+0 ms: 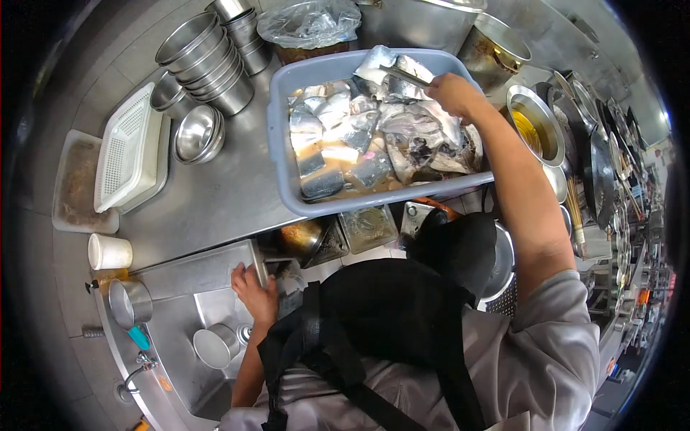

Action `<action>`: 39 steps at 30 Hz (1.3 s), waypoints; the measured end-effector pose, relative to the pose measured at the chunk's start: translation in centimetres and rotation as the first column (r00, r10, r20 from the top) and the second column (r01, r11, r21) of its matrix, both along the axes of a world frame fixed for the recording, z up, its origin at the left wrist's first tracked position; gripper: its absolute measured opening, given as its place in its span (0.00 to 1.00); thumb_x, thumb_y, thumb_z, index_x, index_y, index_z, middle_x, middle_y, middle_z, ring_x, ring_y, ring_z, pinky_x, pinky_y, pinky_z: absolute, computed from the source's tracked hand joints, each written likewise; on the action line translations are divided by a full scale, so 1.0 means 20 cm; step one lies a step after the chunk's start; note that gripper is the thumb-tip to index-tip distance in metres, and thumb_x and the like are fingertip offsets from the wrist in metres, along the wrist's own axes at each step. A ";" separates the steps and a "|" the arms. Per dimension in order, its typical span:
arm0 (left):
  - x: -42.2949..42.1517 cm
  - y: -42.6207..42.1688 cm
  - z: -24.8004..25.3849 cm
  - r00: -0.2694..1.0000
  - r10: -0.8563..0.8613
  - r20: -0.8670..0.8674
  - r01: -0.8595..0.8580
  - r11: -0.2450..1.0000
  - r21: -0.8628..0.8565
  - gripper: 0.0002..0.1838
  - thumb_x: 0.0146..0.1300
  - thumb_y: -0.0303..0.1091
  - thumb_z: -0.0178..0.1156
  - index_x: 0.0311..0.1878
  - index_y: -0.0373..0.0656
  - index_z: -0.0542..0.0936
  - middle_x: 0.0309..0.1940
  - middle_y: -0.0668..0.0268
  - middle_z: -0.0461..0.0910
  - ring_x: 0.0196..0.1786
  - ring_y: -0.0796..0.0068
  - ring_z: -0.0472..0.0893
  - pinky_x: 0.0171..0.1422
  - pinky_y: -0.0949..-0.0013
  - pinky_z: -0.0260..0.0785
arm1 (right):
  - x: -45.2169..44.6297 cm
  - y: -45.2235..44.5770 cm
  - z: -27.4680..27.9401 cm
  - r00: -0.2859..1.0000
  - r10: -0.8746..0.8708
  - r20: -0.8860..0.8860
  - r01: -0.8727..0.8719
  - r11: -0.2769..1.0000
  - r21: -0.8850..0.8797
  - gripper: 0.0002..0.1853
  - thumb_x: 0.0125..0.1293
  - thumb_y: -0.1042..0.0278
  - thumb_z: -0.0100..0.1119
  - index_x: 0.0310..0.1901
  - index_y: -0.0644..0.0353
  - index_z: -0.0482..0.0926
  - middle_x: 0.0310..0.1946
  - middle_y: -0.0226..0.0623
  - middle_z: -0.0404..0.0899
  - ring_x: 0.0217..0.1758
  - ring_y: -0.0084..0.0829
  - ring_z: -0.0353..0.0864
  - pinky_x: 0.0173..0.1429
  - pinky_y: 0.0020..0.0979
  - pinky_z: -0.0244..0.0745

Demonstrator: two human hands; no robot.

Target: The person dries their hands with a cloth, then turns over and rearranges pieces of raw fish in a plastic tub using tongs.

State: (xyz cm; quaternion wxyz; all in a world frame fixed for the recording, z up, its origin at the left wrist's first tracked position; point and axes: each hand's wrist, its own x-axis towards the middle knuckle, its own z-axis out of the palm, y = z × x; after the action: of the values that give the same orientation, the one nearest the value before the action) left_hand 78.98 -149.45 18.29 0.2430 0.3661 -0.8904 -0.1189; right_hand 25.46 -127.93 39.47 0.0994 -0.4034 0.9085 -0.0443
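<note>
My right hand (456, 97) is closed around what look like metal tongs (406, 76), reaching over the far side of a grey-blue plastic tub (276, 154). The tip of the tongs meets a silvery piece of fish (375, 63) at the tub's back rim. Many cut fish pieces (338, 115) lie in cloudy, pinkish liquid in the tub, with a large split fish head (424, 144) on the right. Down at the sink's raised metal edge (257, 260), my left hand (256, 293) rests with fingers apart, holding nothing I can see.
Stacked steel pots (208, 68) and bowls (198, 133) stand left of the tub, beside a white basket (128, 154). A sink (208, 309) holding a metal pot (215, 346) is at lower left. Right of my arm are a pot of yellow oil (528, 129) and several woks (598, 165).
</note>
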 end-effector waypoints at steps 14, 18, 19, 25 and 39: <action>0.00 0.01 0.03 1.000 0.008 0.028 -0.009 0.999 0.038 0.31 0.47 0.27 0.73 0.57 0.40 0.74 0.65 0.49 0.66 0.70 0.41 0.63 0.73 0.44 0.58 | 0.45 0.20 0.24 0.972 -0.161 0.172 0.222 0.872 -0.436 0.17 0.72 0.60 0.61 0.51 0.66 0.82 0.28 0.33 0.80 0.32 0.25 0.74 0.39 0.33 0.72; 0.01 0.01 0.02 1.000 0.000 0.028 -0.002 0.997 0.076 0.31 0.52 0.32 0.72 0.60 0.41 0.74 0.67 0.49 0.65 0.72 0.36 0.60 0.73 0.40 0.57 | 0.53 0.19 0.23 0.914 -0.090 0.395 0.211 0.938 -0.274 0.16 0.73 0.62 0.60 0.53 0.66 0.82 0.28 0.25 0.71 0.32 0.20 0.68 0.37 0.28 0.67; 0.01 0.01 0.02 1.000 0.002 0.028 -0.004 0.997 0.073 0.31 0.52 0.32 0.72 0.60 0.41 0.74 0.67 0.49 0.65 0.72 0.36 0.60 0.73 0.40 0.57 | 0.55 0.16 0.21 0.919 -0.015 0.395 0.129 0.956 -0.263 0.17 0.73 0.59 0.60 0.52 0.65 0.82 0.27 0.30 0.75 0.32 0.25 0.70 0.41 0.31 0.70; 0.01 0.00 0.02 0.999 0.005 0.033 -0.006 0.999 0.038 0.30 0.49 0.28 0.72 0.58 0.38 0.75 0.65 0.48 0.66 0.70 0.41 0.63 0.73 0.45 0.58 | 0.57 -0.04 -0.01 0.990 0.108 0.093 -0.096 0.987 -0.126 0.17 0.70 0.55 0.61 0.50 0.59 0.83 0.40 0.53 0.84 0.43 0.49 0.83 0.51 0.42 0.75; 0.00 0.02 0.05 1.000 0.010 0.012 -0.011 0.997 0.078 0.29 0.50 0.27 0.72 0.58 0.38 0.75 0.65 0.48 0.66 0.70 0.40 0.62 0.73 0.45 0.57 | 0.73 0.00 0.16 0.980 0.048 0.192 0.024 0.935 -0.354 0.18 0.71 0.60 0.63 0.55 0.65 0.81 0.40 0.51 0.86 0.41 0.36 0.85 0.50 0.36 0.76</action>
State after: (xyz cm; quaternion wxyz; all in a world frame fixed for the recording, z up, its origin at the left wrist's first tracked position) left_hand 78.99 -149.13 19.29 0.2240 0.3808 -0.8845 -0.1499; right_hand 40.03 -127.98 42.71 0.1151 -0.4140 0.8687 -0.2464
